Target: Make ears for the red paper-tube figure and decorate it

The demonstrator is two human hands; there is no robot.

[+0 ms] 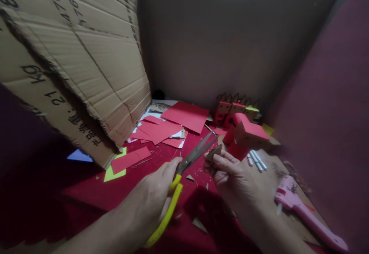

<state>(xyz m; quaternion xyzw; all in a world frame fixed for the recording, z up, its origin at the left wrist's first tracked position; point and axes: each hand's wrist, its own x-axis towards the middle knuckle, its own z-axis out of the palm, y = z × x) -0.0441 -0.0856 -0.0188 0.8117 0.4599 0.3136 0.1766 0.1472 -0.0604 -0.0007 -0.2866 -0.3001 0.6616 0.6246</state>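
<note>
My left hand (151,194) is closed around the yellow handles of a pair of scissors (173,204). The blades point up and to the right, slightly parted. Just right of the blade tips, my right hand (230,171) pinches a small piece of brown cardboard (213,153) between thumb and fingers. Blades and cardboard look apart. Small cardboard scraps (199,225) lie on the red cloth (115,192) below the hands.
Red paper sheets (186,116) are piled at the back. Large cardboard panels (95,54) stand at left. Behind my right hand are a red-and-brown box (250,133), small cardboard figures (236,107), markers (258,160) and a pink glue gun (305,211).
</note>
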